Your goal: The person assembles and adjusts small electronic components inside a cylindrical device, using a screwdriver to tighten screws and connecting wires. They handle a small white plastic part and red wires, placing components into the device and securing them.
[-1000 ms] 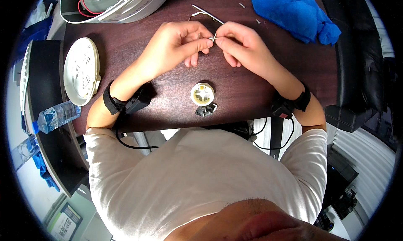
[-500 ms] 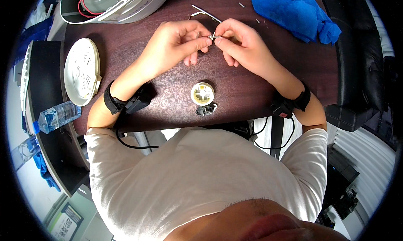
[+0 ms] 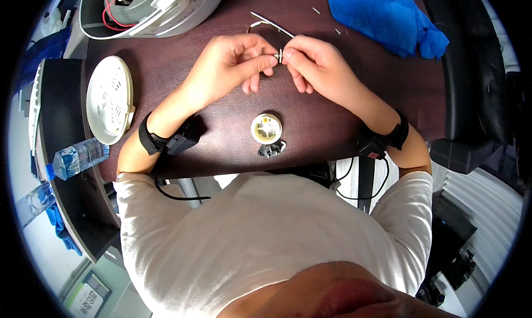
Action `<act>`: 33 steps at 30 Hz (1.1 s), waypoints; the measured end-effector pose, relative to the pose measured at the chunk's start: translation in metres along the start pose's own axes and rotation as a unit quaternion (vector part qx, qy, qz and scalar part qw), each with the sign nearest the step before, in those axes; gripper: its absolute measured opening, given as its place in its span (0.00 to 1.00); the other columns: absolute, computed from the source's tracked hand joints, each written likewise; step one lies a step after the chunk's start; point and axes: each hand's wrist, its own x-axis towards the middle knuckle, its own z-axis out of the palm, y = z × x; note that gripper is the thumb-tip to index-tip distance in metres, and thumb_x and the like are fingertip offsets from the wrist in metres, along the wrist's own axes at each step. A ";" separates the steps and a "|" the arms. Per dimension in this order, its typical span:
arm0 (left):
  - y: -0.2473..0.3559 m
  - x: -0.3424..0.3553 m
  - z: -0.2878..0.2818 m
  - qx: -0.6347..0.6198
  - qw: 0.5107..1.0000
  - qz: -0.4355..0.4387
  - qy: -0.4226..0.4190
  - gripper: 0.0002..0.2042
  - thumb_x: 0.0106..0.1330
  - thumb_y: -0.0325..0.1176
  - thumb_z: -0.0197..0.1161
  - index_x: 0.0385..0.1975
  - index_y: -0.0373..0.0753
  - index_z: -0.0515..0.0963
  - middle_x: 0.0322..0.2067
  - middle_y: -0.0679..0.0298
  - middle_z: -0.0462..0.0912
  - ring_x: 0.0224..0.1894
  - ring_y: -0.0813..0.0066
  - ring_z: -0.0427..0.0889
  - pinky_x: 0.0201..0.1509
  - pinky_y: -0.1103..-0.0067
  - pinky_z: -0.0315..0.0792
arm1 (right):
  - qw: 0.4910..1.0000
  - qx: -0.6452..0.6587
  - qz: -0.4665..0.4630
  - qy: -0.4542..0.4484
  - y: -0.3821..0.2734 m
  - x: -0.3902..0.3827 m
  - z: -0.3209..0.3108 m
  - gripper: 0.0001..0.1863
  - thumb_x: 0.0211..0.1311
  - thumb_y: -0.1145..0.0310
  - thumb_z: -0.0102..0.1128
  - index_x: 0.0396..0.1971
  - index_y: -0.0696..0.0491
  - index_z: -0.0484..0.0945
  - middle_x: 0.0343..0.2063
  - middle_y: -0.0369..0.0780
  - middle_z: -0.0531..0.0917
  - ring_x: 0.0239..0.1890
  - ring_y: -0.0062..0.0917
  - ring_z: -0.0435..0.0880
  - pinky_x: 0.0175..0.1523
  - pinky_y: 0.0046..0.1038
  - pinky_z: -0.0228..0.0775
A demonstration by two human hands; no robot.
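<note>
My left hand point(image 3: 235, 60) is closed in a pinch, thumb against index finger, at a small silvery metal piece point(image 3: 280, 56). From the other side my right hand point(image 3: 316, 60) pinches the same piece, so the fingertips of both hands almost meet. Its exact kind is too small to make out. A thin metal rod point(image 3: 271, 24) runs from beyond the hands to behind my right hand, which hides its near end. Beside the rod is a small white wire end point(image 3: 256, 24). Nearer to me stand a round cream-coloured cup-like part point(image 3: 266, 129) and a small dark part with metal point(image 3: 271, 149).
A white rounded appliance housing point(image 3: 183, 19) with red wires is at the far left. A white oval cover point(image 3: 109, 102) lies at the left edge, near a clear plastic bottle point(image 3: 83, 158). A blue cloth point(image 3: 382, 21) and small screws point(image 3: 316, 10) lie at far right.
The small metal piece has turned a little between my fingertips, and both hands have come slightly nearer. The whole view has shifted slightly; the things on the table look unmoved.
</note>
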 end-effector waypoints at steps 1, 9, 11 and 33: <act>0.000 0.001 0.000 -0.008 1.000 -0.001 0.002 0.08 0.66 0.28 0.57 0.40 0.31 0.74 0.27 0.63 0.81 0.19 0.86 0.75 0.21 0.89 0.70 | 1.000 -0.014 0.006 0.000 0.002 0.000 -0.002 0.08 0.66 0.68 0.50 0.29 0.56 0.71 0.15 0.35 0.74 0.14 0.13 0.72 0.18 0.18 0.61; 0.000 0.000 -0.013 -0.127 0.988 -0.055 -0.067 0.08 0.65 0.30 0.57 0.36 0.31 0.75 0.26 0.59 0.82 0.20 0.80 0.79 0.19 0.85 0.73 | 0.928 -0.283 -0.240 0.039 0.001 0.002 -0.004 0.08 0.58 0.74 0.58 0.34 0.57 0.69 0.24 0.46 0.78 0.25 0.35 0.80 0.29 0.30 0.70; 0.004 0.000 -0.014 -0.186 0.976 -0.091 -0.074 0.07 0.65 0.30 0.57 0.36 0.32 0.74 0.26 0.60 0.82 0.18 0.81 0.78 0.19 0.86 0.71 | 0.919 -0.292 -0.258 0.051 -0.005 0.000 -0.003 0.07 0.58 0.74 0.58 0.33 0.57 0.69 0.23 0.46 0.77 0.24 0.34 0.80 0.28 0.30 0.70; -0.021 0.009 -0.040 -0.242 0.955 -0.110 -0.128 0.10 0.64 0.35 0.59 0.35 0.34 0.76 0.25 0.61 0.80 0.20 0.78 0.79 0.21 0.83 0.74 | 0.996 -0.094 0.004 0.008 -0.002 0.019 0.008 0.04 0.62 0.77 0.51 0.34 0.57 0.67 0.20 0.34 0.72 0.18 0.13 0.72 0.20 0.17 0.61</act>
